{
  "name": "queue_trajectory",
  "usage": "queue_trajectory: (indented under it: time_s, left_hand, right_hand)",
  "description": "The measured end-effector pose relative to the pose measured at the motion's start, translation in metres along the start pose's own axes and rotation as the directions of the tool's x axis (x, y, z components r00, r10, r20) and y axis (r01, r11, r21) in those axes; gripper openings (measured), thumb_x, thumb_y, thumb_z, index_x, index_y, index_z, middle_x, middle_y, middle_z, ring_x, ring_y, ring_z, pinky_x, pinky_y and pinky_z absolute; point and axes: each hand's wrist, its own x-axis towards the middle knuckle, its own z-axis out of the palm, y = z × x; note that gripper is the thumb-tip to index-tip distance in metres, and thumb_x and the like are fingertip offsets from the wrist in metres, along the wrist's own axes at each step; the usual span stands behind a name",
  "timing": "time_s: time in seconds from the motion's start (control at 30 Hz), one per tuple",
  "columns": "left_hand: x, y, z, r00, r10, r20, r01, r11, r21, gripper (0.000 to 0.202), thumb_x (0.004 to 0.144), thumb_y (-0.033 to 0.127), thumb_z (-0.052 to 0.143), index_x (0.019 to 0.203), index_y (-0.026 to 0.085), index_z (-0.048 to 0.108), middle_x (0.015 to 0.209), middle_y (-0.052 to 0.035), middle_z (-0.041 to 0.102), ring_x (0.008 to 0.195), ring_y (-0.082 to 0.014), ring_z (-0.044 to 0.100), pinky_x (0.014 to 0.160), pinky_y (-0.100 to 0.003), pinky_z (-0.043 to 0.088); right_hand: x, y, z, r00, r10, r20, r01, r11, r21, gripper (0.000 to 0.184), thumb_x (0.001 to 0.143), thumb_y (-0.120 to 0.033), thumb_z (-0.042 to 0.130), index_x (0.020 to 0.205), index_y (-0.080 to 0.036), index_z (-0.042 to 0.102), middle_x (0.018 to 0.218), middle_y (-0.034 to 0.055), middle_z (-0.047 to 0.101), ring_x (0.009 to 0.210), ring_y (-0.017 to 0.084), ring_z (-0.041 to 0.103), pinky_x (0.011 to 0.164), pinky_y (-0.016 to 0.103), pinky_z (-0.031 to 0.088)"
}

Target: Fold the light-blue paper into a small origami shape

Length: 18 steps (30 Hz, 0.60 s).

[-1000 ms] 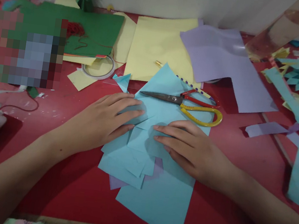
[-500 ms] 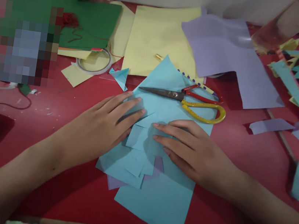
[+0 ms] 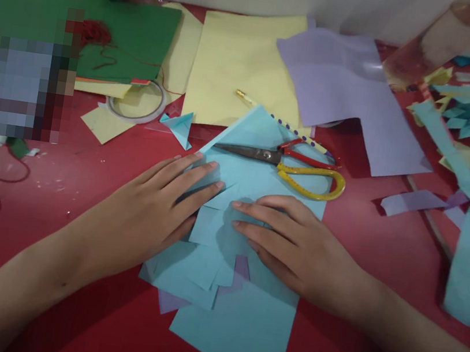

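Fingers: left hand (image 3: 151, 211) and right hand (image 3: 295, 245) both lie flat, fingers (image 3: 199, 180) stretched out, pressing the blue paper pieces (image 3: 210, 228) down and gripping nothing; fingertips nearly meet.
Count: two hands, one pair of scissors (image 3: 289, 163), one tape ring (image 3: 135, 105), one small blue triangle (image 3: 178, 126); the blue pieces overlap too much to count.
Where: pieces sit mid-tabletop (image 3: 86, 178) on a large blue sheet (image 3: 240, 322).
Around: scissors lie just beyond the fingers; yellow sheet (image 3: 237, 65), purple sheet (image 3: 343, 92) and green sheet (image 3: 123, 38) lie farther back; blue strips (image 3: 467, 232) are off right.
In the way: both hands cover the pile's middle.
Axis: the large sheet runs from its far tip to the near edge; scissors lie crosswise, blades pointing left.
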Motion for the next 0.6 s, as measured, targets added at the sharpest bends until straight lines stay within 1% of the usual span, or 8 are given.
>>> queue_trajectory:
  time_s: [0.1, 0.27, 0.4, 0.5, 0.6]
  left_hand:
    - [0.0004, -0.0001, 0.0000, 1.000, 0.002, -0.001, -0.002, 1.000, 0.000, 0.045, 0.094, 0.021, 0.039, 0.138, 0.014, 0.044, 0.148, -0.0140, 0.038, 0.140, -0.0342, 0.029, 0.113, -0.055, 0.033]
    - [0.0004, -0.0008, -0.0003, 1.000, 0.000, 0.001, 0.000, 1.000, 0.007, 0.045, 0.095, 0.020, 0.037, 0.139, 0.015, 0.043, 0.149, -0.0129, 0.037, 0.140, -0.0331, 0.029, 0.113, -0.054, 0.033]
    - [0.0002, -0.0010, -0.0001, 1.000, 0.001, 0.007, -0.001, 1.000, 0.017, 0.046, 0.095, 0.019, 0.037, 0.140, 0.016, 0.041, 0.150, -0.0116, 0.035, 0.141, -0.0322, 0.028, 0.113, -0.052, 0.033]
    - [0.0004, -0.0005, -0.0006, 1.000, -0.007, 0.012, 0.006, 0.999, 0.033, 0.046, 0.095, 0.020, 0.036, 0.140, 0.016, 0.042, 0.150, -0.0119, 0.036, 0.140, -0.0322, 0.028, 0.113, -0.052, 0.033]
    - [0.0005, -0.0004, -0.0012, 1.000, -0.001, 0.023, 0.000, 0.999, 0.043, 0.048, 0.095, 0.021, 0.038, 0.142, 0.017, 0.040, 0.151, -0.0119, 0.034, 0.141, -0.0320, 0.027, 0.114, -0.051, 0.031]
  right_hand:
    - [0.0004, -0.0003, -0.0003, 1.000, -0.001, -0.021, 0.001, 1.000, 0.006, 0.026, 0.093, -0.016, 0.049, 0.114, -0.016, 0.066, 0.130, 0.0033, 0.061, 0.112, 0.024, 0.051, 0.095, 0.041, 0.048]
    - [0.0014, -0.0001, -0.0009, 1.000, -0.004, -0.005, 0.004, 1.000, 0.005, 0.027, 0.093, -0.015, 0.049, 0.114, -0.015, 0.066, 0.132, 0.0032, 0.060, 0.114, 0.025, 0.050, 0.095, 0.042, 0.049]
    - [0.0011, 0.0001, -0.0011, 1.000, -0.001, -0.009, 0.001, 1.000, -0.005, 0.028, 0.093, -0.016, 0.048, 0.115, -0.017, 0.065, 0.130, 0.0023, 0.061, 0.113, 0.025, 0.050, 0.095, 0.042, 0.049]
    - [0.0001, 0.0006, -0.0012, 1.000, -0.002, 0.014, 0.002, 1.000, 0.001, 0.029, 0.092, -0.015, 0.050, 0.117, -0.018, 0.064, 0.131, 0.0021, 0.060, 0.115, 0.025, 0.049, 0.097, 0.041, 0.048]
    - [-0.0003, 0.0012, -0.0010, 1.000, -0.009, 0.019, 0.009, 1.000, 0.010, 0.029, 0.092, -0.016, 0.049, 0.118, -0.017, 0.064, 0.133, 0.0029, 0.058, 0.116, 0.025, 0.049, 0.097, 0.041, 0.048]
